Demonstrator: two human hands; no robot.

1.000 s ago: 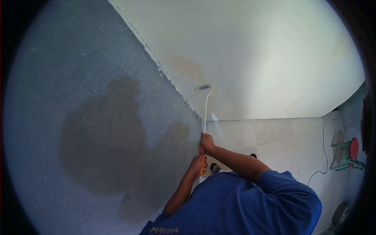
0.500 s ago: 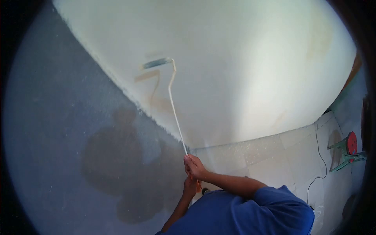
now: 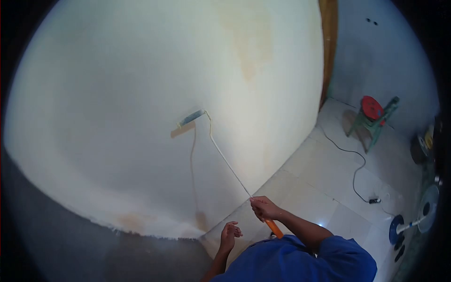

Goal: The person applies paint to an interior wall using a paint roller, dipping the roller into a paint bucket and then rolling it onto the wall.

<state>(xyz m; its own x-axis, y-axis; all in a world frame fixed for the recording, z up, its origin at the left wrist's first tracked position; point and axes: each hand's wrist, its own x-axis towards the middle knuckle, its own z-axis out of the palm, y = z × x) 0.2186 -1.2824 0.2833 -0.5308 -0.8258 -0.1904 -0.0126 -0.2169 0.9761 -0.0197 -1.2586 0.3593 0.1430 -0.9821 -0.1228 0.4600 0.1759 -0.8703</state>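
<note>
My right hand [image 3: 263, 208] is closed around the upper end of the orange handle [image 3: 274, 229] of a paint roller. The roller's thin white rod runs up and left to its grey-smeared sleeve [image 3: 191, 117], which is close over the pale wall [image 3: 141, 155] with its shadow just below. Off the handle, my left hand [image 3: 231, 234] is to the left of it, fingers loosely bent and apart, holding nothing. Dark grey paint [image 3: 127, 256] covers the wall at the lower left, ending in a ragged border.
Light tiles cover the floor [image 3: 305, 174] to the right. A green chair [image 3: 374, 126] with a red round item [image 3: 372, 107] on it stands near the far wall. A dark cable [image 3: 364, 164] runs across the tiles to a socket block [image 3: 374, 201]. At far right is a fan [image 3: 425, 209].
The view has swung right, showing more floor and the fan. My left hand has let go of the roller handle. My right hand still holds it, and the sleeve remains over the pale wall.
</note>
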